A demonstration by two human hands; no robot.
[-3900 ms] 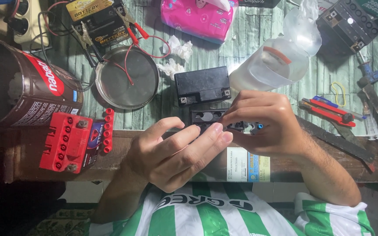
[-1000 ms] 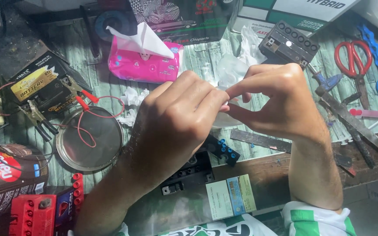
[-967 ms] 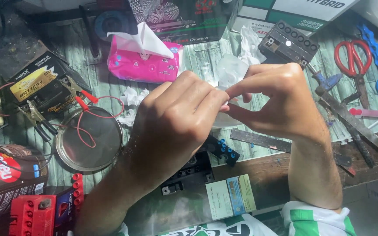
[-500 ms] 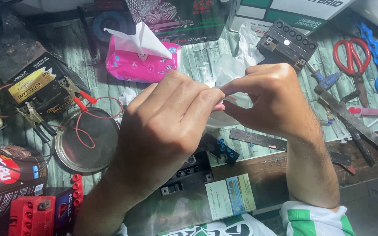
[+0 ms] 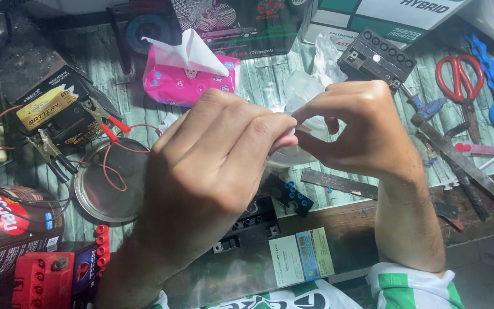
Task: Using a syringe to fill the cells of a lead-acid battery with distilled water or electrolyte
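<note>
Since half a second ago the view has dipped slightly; both hands stay raised together over the bench, so the fiddling at the fingertips goes on. Left hand (image 5: 212, 171) and right hand (image 5: 361, 129) meet fingertip to fingertip, pinched on something small and pale that is mostly hidden; I cannot tell what. Behind them the clear plastic bottle (image 5: 301, 100) lies on its side, contents not readable. Below, the small black battery (image 5: 258, 220) sits at the bench edge, blue cap strip (image 5: 293, 197) beside it. Round metal dish (image 5: 112, 183) holds only a loop of red wire; pink tissue pack (image 5: 187, 80) shows one tissue pulled up
</note>
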